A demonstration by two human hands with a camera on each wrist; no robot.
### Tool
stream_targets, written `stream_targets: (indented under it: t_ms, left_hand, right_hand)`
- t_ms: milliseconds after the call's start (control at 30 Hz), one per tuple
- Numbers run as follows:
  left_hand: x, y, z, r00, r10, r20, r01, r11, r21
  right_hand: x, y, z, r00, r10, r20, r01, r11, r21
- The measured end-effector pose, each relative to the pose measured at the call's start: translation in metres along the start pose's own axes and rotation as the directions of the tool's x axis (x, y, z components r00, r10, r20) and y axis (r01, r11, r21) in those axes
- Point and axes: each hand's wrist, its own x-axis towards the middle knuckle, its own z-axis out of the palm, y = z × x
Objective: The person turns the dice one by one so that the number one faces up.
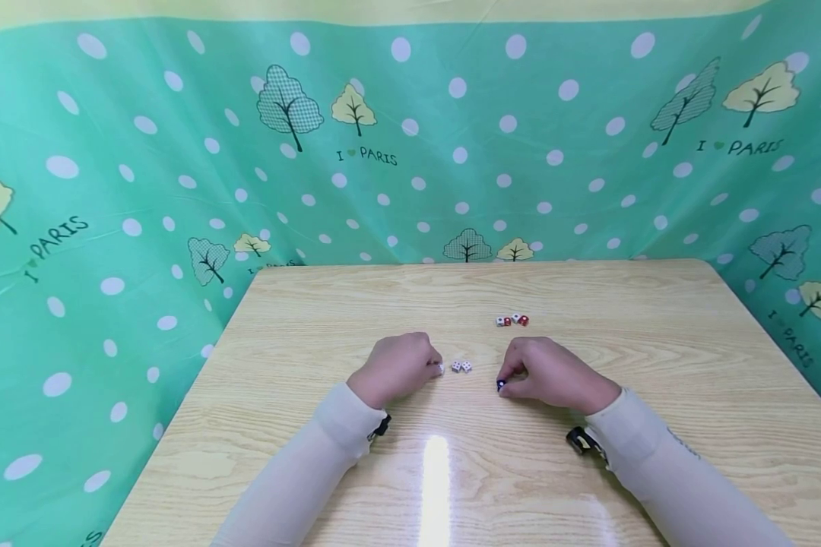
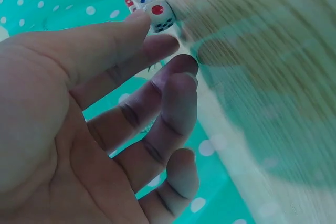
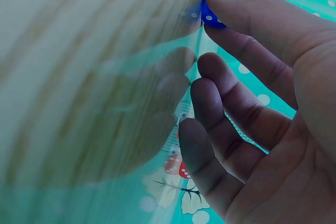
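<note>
Near the middle of the table, my left hand [image 1: 402, 366] pinches a white die [image 2: 159, 15] between thumb and index finger. This die shows a red single dot on one face and blue dots on another. Just to its right, two more white dice [image 1: 461, 367] sit side by side on the wood. My right hand [image 1: 554, 372] pinches a blue die [image 3: 211, 18] with white dots, its thumb and index fingertip on either side. In the right wrist view the blue die is at the tabletop, and the other fingers are bent loosely below it.
Farther back on the wooden table [image 1: 315, 319] lies a short row of red and white dice, with a red die [image 1: 524, 320] at its right end. A green dotted curtain [image 1: 451, 152] hangs behind the table and along its sides. Light reflects off the front of the tabletop.
</note>
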Motion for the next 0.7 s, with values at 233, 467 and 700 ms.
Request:
stream_targets:
  t_ms: [233,467,700]
  left_hand:
    - [-0.0025,-0.0048,-0.0052,1.0,-0.011,-0.019,0.011,1.0,-0.024]
    - [0.0014,0.0006,-0.0037,0.999,0.016,-0.042,-0.019,0.996,-0.089]
    - [0.0038,0.0037,0.0019,0.998,0.029,-0.048,-0.033,0.995,-0.09]
  right_hand:
    - [0.0,0.0005,-0.0001,1.0,0.004,0.003,-0.004,1.0,0.005]
    - [0.0003,0.0006,-0.0001,1.0,0.004,0.0,-0.004,1.0,-0.003]
    - [0.0003,-0.0005,-0.0009,1.0,0.011,0.007,-0.011,1.0,0.006]
